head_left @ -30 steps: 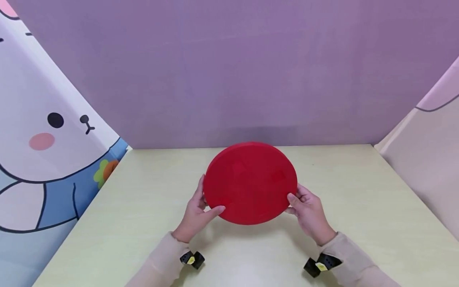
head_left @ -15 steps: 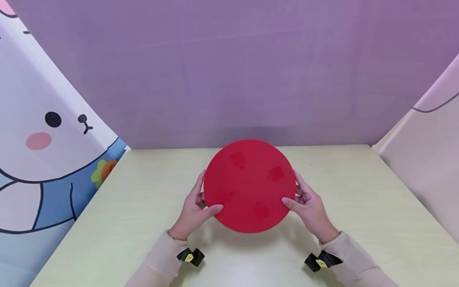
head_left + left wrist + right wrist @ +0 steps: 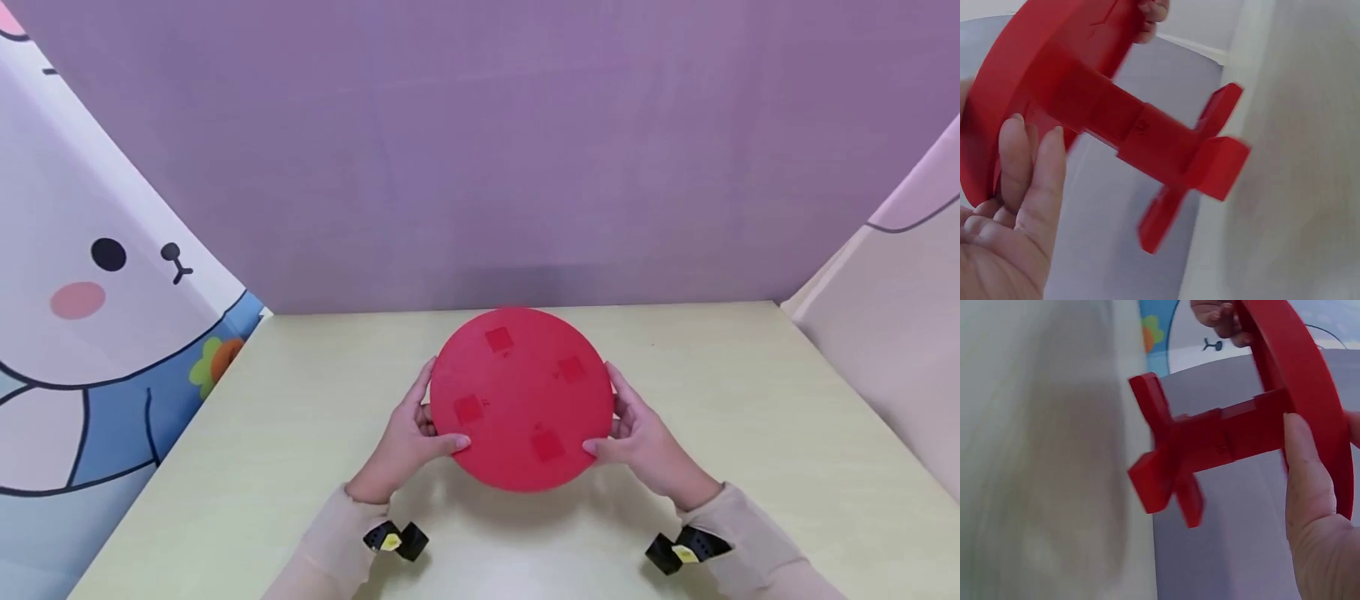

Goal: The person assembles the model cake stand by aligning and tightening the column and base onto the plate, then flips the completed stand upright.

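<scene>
A small red pedestal table [image 3: 517, 392], with a round top and several faint square marks on it, is held between both hands in the head view. My left hand [image 3: 405, 446] grips the left rim, thumb on top and fingers beneath. On the right rim my right hand [image 3: 652, 446] holds on in the same way. The left wrist view shows the red column [image 3: 1154, 140] under the top and its splayed feet [image 3: 1219, 165]. Those feet [image 3: 1154, 481] appear again in the right wrist view, apart from the surface below.
A pale wooden tabletop [image 3: 225, 467] lies underneath, with the shadow of the held thing on it. Behind stands a purple wall panel [image 3: 525, 150]. A cartoon-printed panel [image 3: 97, 350] borders the left side, and a pale panel [image 3: 892, 325] the right.
The round top has tipped to face the camera more, then come slightly lower. Its square marks show more clearly. My right thumb has shifted inward and down along the rim.
</scene>
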The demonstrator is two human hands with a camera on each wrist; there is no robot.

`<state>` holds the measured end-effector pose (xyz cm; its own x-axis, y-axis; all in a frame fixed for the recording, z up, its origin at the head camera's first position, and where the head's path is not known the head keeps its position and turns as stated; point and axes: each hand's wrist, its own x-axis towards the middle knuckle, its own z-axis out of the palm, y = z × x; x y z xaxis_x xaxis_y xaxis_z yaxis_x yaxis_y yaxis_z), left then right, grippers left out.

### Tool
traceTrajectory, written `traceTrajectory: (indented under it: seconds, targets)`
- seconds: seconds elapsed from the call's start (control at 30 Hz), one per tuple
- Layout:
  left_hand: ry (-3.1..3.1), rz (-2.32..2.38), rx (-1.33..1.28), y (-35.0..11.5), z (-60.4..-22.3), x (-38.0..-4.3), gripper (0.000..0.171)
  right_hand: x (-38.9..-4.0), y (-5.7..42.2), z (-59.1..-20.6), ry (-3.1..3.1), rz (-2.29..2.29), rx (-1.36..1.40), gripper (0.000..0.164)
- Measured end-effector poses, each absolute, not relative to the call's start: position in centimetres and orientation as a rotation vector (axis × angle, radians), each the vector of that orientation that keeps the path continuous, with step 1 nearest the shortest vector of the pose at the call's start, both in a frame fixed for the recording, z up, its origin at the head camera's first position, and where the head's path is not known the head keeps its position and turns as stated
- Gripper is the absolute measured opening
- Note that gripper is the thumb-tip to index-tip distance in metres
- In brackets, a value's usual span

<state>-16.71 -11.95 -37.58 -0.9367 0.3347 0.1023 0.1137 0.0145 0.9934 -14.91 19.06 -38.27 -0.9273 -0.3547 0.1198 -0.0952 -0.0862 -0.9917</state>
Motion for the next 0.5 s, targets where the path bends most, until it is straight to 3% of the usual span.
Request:
traceTrajectory:
  seconds: [0.5]
  targets:
    - [2.113, 1.973, 0.503, -12.7, -37.0, -16.8, 0.097, -14.7, 19.4, -36.5, 1.877, -2.16, -0.53, 0.096]
